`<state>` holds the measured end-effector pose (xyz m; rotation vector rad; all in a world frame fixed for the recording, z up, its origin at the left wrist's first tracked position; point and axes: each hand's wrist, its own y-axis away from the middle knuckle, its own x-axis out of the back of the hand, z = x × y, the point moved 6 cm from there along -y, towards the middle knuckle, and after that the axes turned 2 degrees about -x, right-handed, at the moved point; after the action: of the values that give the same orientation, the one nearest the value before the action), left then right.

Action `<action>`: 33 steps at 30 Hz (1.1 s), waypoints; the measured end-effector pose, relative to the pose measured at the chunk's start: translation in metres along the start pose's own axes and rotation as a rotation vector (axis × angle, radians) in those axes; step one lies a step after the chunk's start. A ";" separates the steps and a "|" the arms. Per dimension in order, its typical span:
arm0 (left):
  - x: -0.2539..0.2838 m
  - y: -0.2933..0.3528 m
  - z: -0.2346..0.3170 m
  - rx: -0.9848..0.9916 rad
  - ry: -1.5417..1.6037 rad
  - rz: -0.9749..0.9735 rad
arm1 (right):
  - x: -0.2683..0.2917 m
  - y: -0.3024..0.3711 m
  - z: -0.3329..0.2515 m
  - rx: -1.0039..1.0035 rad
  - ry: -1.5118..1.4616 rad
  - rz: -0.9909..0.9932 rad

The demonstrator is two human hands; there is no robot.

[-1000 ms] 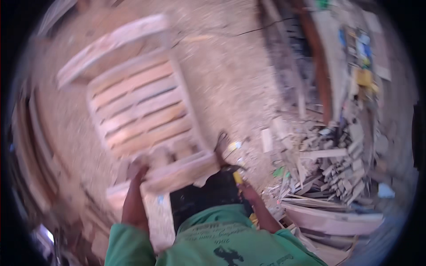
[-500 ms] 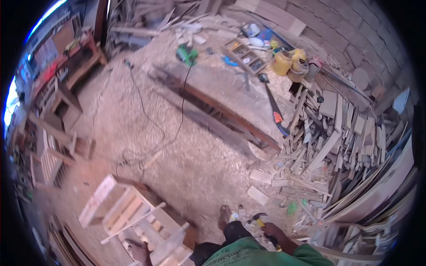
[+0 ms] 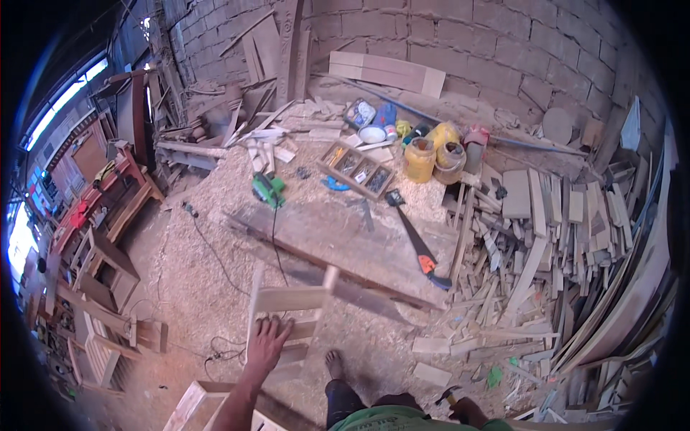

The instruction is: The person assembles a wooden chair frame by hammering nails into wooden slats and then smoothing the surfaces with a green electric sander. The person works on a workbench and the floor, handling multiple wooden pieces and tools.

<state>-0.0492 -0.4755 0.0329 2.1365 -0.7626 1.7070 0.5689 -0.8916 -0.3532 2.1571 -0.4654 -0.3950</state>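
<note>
My left hand point(image 3: 266, 343) is closed over the edge of a pale wooden frame point(image 3: 291, 299) with two posts and several cross slats, much like a chair back. Its fingers lie across a slat beside the left post. At the lower right, close to my body, my right hand point(image 3: 467, 412) is closed round a claw hammer point(image 3: 449, 394), whose metal head sticks out to the left. Below my left forearm rests another pale wooden piece point(image 3: 195, 406), partly hidden by the arm.
A low workbench point(image 3: 316, 223) lies ahead, with a green power planer point(image 3: 269, 189), a handsaw point(image 3: 413, 237) and a compartmented wooden box point(image 3: 357, 169). Yellow containers point(image 3: 419, 159) stand behind. Scrap wood point(image 3: 532, 251) is heaped at right; a cable point(image 3: 215, 253) crosses the shavings.
The slatted frame now stands farther forward, its posts reaching over the bench edge. My left hand has moved up and forward with it. The view has tilted up, and the right hand still holds the hammer.
</note>
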 end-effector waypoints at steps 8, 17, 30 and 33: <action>-0.043 -0.274 -0.015 -0.829 -0.474 0.057 | -0.129 0.003 -0.039 0.012 0.431 0.317; -0.146 -0.497 0.002 -1.037 -0.471 0.241 | -0.339 0.080 -0.230 0.454 -0.014 0.712; -0.225 -0.503 0.027 -1.067 -0.618 0.288 | -0.425 0.022 -0.546 0.731 -0.154 0.566; -0.217 -0.501 0.017 -1.143 -0.594 0.300 | -0.462 -0.012 -0.608 0.831 -0.162 0.572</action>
<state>0.2191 -0.0298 -0.1347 1.6364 -1.7299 0.3716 0.4308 -0.2498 0.0366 2.6135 -1.5013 -0.0360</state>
